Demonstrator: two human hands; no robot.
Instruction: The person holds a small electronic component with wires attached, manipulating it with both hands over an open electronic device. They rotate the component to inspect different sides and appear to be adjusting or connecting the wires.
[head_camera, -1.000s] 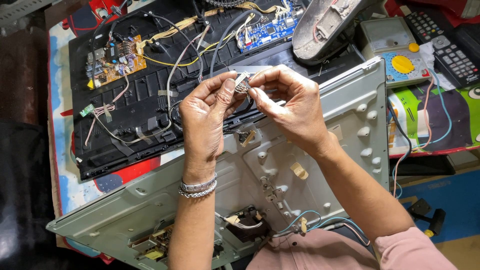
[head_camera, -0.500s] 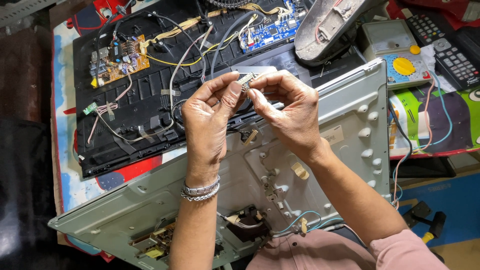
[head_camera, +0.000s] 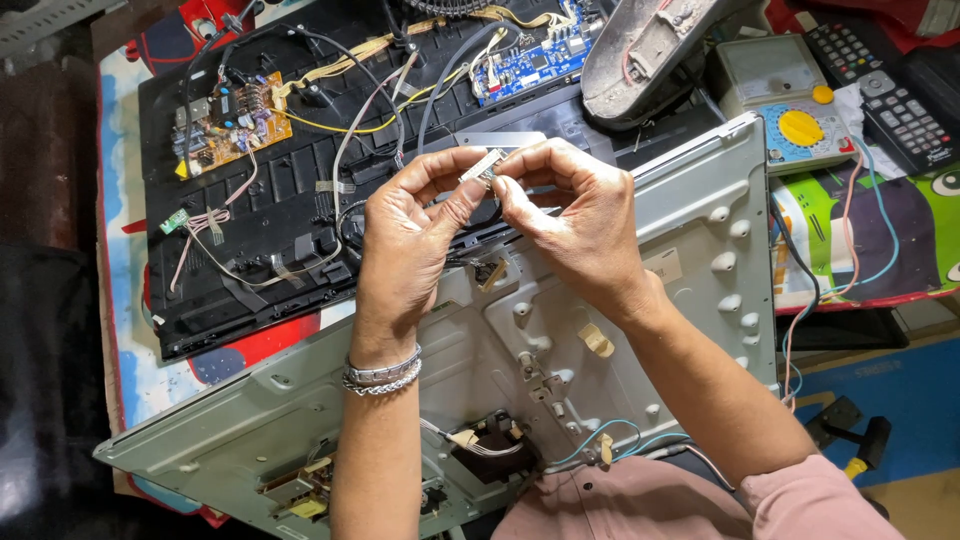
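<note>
My left hand (head_camera: 410, 235) and my right hand (head_camera: 570, 215) meet above the upper edge of a grey metal chassis panel (head_camera: 690, 210). Together their fingertips pinch a small silvery connector piece (head_camera: 481, 168). A silver bracelet sits on my left wrist. Behind the hands lies a black plastic back cover (head_camera: 270, 200) carrying a brown circuit board (head_camera: 232, 122), a blue circuit board (head_camera: 528, 62) and several wires.
A grey iron-like tool (head_camera: 645, 50) rests at the top. To the right are a multimeter with a yellow dial (head_camera: 790, 120), a remote control (head_camera: 885, 85) and loose coloured wires (head_camera: 850, 250). A small green board (head_camera: 174, 220) hangs on wires at the left.
Both hands have shifted slightly and turned the small piece between the fingertips; it stays pinched at the same spot above the panel.
</note>
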